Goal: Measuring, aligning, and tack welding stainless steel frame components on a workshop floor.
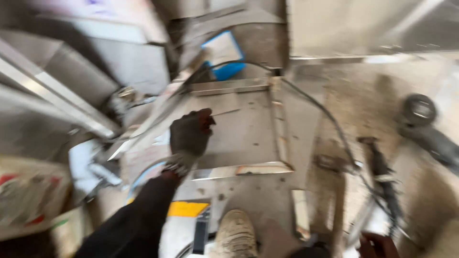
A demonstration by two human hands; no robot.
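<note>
Left hand (190, 134): gloved, fingers closed on thin rod (224, 113) over steel sheet (244, 134) on the floor.
Right hand (377, 246): barely seen; grip cannot be told.
Hazard: cable (334, 129) may be snagged; sheet edges may cut.

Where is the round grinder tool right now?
In the head view, the angle grinder lies on the dusty floor at the far right, apart from the metal sheet that the left hand touches, and right of the black cable.
</note>
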